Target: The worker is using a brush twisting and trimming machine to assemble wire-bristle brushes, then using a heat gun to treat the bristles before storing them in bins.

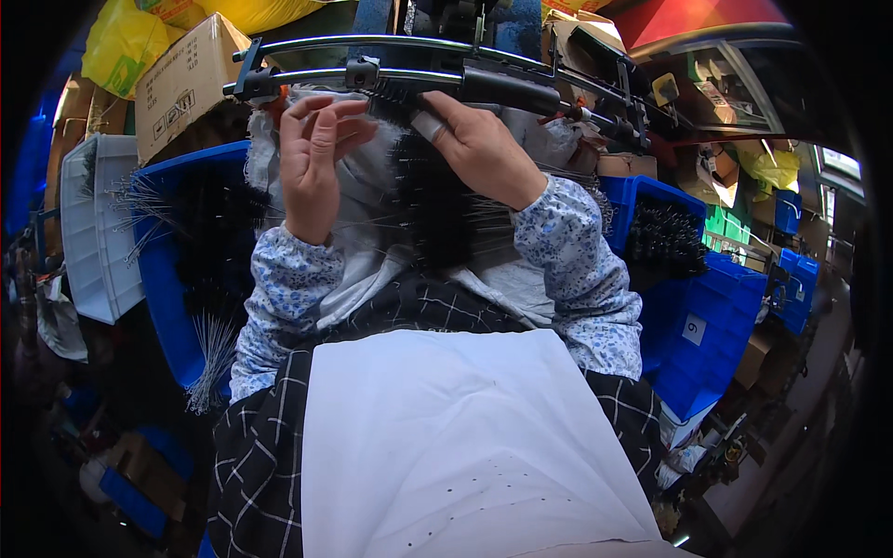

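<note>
Right hand (486, 151) curled, perhaps against bristles (396, 94)

Yellow bags (130, 46) bulge at the upper left, beside a brown carton (191, 88). A red panel (693, 19) spans the upper right. Below it, a smaller yellow bag (777, 167) sits near two small blue bins (797, 290). At the dim lower left, an open box (149, 472) touches something flat and blue (130, 504).
</note>
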Demonstrator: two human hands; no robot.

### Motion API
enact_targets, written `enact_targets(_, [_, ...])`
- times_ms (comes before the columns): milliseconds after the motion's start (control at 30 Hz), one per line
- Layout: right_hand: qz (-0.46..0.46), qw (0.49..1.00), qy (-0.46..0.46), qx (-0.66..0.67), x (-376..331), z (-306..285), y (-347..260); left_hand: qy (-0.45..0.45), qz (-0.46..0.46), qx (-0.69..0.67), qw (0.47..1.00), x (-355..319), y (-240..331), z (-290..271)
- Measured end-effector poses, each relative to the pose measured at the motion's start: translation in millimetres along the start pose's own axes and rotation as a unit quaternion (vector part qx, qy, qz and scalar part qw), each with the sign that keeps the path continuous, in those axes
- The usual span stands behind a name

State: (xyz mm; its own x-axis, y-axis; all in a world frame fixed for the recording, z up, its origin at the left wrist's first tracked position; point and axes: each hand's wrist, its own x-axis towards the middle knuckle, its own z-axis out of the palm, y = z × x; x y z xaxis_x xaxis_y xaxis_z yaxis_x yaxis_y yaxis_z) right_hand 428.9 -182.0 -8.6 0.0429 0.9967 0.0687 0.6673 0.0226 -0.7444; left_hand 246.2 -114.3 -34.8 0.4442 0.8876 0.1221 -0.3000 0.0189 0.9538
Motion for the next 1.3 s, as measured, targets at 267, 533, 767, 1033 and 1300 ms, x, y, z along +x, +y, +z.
enact_targets(267, [0.126,0.872,0.232,-0.413,54,-55,117,0.167,-0.169,0.461,0.855,-51,-3,-197])
enact_targets(533, [0.11,0.875,0.218,-0.418,64,-52,124,0.223,-0.327,0.264,0.88,-70,-10,-215])
enact_targets(767, [0.102,0.891,0.192,-0.398,74,-53,139,0.203,-0.235,0.266,0.913,-59,5,-199])
enact_targets(1033, [0.094,0.833,0.216,-0.5,64,-63,143,0.23,0.076,0.295,0.924,-30,78,-161])
enact_targets(1300, [0.17,0.898,0.27,-0.303,47,-58,139,0.194,0.327,0.768,0.516,-28,142,-166])
